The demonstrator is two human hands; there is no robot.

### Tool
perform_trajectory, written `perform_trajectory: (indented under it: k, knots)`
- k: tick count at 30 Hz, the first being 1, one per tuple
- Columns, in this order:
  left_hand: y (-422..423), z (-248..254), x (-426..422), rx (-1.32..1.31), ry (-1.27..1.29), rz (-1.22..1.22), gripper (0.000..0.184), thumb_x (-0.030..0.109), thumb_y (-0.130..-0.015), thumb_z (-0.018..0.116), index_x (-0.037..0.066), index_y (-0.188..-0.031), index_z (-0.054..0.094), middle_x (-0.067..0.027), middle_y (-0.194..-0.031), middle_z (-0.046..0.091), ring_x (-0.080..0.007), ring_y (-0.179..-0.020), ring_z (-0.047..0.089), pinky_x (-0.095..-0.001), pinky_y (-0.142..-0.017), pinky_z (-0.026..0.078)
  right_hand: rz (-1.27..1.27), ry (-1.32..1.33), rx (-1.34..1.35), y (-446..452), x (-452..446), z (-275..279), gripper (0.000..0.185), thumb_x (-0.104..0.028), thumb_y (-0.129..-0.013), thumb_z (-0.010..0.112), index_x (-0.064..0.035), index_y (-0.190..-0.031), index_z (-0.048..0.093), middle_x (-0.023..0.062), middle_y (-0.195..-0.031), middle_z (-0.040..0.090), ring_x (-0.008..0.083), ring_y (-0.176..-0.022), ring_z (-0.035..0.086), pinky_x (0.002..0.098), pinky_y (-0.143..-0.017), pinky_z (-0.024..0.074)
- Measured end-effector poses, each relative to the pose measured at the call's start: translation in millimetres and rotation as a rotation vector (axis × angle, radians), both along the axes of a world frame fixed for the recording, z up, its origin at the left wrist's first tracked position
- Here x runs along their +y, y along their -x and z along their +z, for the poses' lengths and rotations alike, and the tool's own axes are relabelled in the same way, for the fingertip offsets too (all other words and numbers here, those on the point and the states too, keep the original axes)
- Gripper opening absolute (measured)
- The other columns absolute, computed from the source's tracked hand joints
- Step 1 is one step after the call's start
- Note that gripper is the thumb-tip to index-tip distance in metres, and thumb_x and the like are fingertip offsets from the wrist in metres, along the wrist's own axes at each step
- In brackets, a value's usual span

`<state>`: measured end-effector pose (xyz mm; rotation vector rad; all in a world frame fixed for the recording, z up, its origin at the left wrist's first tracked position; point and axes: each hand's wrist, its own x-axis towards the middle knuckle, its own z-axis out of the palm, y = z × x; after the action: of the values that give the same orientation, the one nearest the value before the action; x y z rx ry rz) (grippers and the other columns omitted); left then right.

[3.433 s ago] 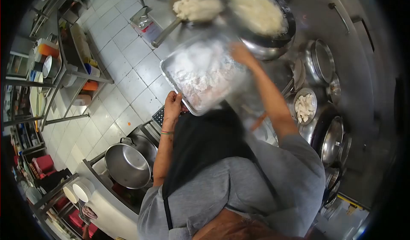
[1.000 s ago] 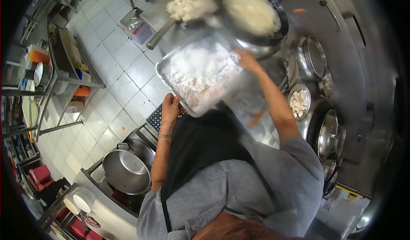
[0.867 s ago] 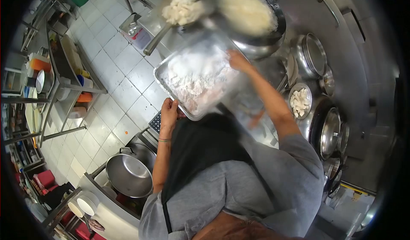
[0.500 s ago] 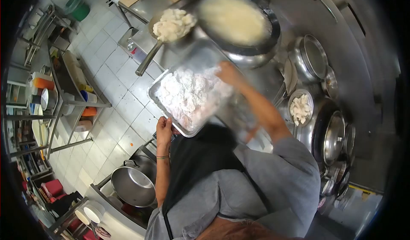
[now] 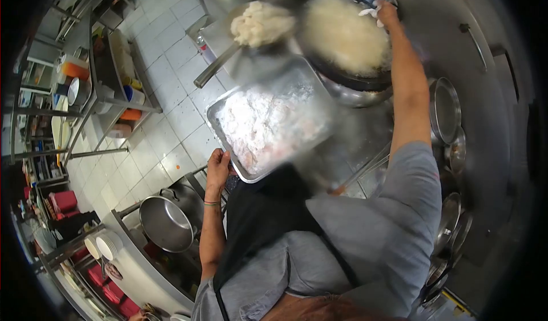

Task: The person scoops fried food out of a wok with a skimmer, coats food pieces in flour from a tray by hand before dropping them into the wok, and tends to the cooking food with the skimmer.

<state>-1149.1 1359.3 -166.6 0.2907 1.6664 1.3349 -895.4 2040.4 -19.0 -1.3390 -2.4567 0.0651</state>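
A rectangular metal tray (image 5: 294, 73) tilts in front of my body, holding raw pieces coated in white flour (image 5: 257, 121). My left hand (image 5: 218, 166) grips its near left corner, thumb on the rim. Farther off, my right hand (image 5: 388, 15) is over the right rim of a dark wok (image 5: 365, 83) of foaming, pale yellow oil (image 5: 342, 33). A white floured piece (image 5: 370, 11) hangs from its fingers above the oil. Left of the wok, a long-handled strainer (image 5: 218, 64) carries a heap of pale fried pieces (image 5: 260, 24).
Metal pots and lids (image 5: 445, 110) line the counter on my right. A large steel pot (image 5: 166, 224) sits low at my left. Across the tiled floor (image 5: 177, 93) stands a metal shelf (image 5: 117, 101) with containers. Stacked white plates (image 5: 109, 245) are at lower left.
My right hand has gone from the floured pieces in the tray to the wok's far right side, carrying a floured piece. My left hand still grips the tray. The view has shifted.
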Motion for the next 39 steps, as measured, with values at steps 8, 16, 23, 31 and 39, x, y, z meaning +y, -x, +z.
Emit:
perform_trajectory:
  k: [8,16,23,31,39]
  knots:
    - [5,-6,-2,-0.04,-0.008,-0.022,0.018,0.018,-0.099,0.049,0.004,-0.087,0.048,-0.0023,-0.068,0.055,-0.0084,-0.048,0.054,-0.0234,-0.043,0.05,0.132,-0.367,0.122,-11,-127,66,0.036,-0.009,-0.081,0.059,-0.0067,-0.117,0.064,0.0208,-0.107,0.066,0.0374,-0.099,0.063,0.0401,-0.087,0.0499]
    - [6,-3,-1,-0.095,-0.083,-0.029,0.021,0.021,-0.099,0.051,0.007,-0.084,0.047,-0.0012,-0.063,0.053,-0.0096,-0.047,0.053,-0.0246,-0.042,0.049,0.439,0.478,0.108,-8,-346,-61,0.034,0.001,-0.075,0.061,-0.001,-0.109,0.066,0.0154,-0.102,0.069,0.0246,-0.09,0.066,0.0336,-0.082,0.0515]
    - [12,-8,-1,-0.18,-0.1,-0.068,0.021,0.02,-0.099,0.05,0.007,-0.084,0.044,-0.0025,-0.062,0.053,-0.0111,-0.046,0.055,-0.0267,-0.043,0.053,0.254,0.538,-0.186,27,-393,-161,0.047,0.003,-0.067,0.06,-0.0007,-0.114,0.059,0.0233,-0.107,0.059,0.0397,-0.108,0.054,0.043,-0.093,0.0449]
    - [15,-10,-3,-0.137,-0.095,-0.114,0.021,0.019,-0.099,0.049,0.007,-0.083,0.044,-0.003,-0.064,0.052,-0.012,-0.046,0.055,-0.0271,-0.045,0.055,0.239,0.461,-0.088,77,-399,-148,0.043,0.005,-0.076,0.048,-0.0031,-0.117,0.058,0.0255,-0.119,0.056,0.041,-0.114,0.053,0.0451,-0.095,0.044]
    - [12,-9,-2,-0.139,-0.092,-0.092,0.02,0.019,-0.099,0.049,0.007,-0.084,0.043,-0.0028,-0.064,0.051,-0.0109,-0.047,0.054,-0.0276,-0.043,0.055,0.128,0.511,0.156,45,-380,-68,0.033,-0.007,-0.081,0.06,-0.0016,-0.113,0.062,0.0232,-0.109,0.065,0.0357,-0.103,0.062,0.0395,-0.09,0.0483]
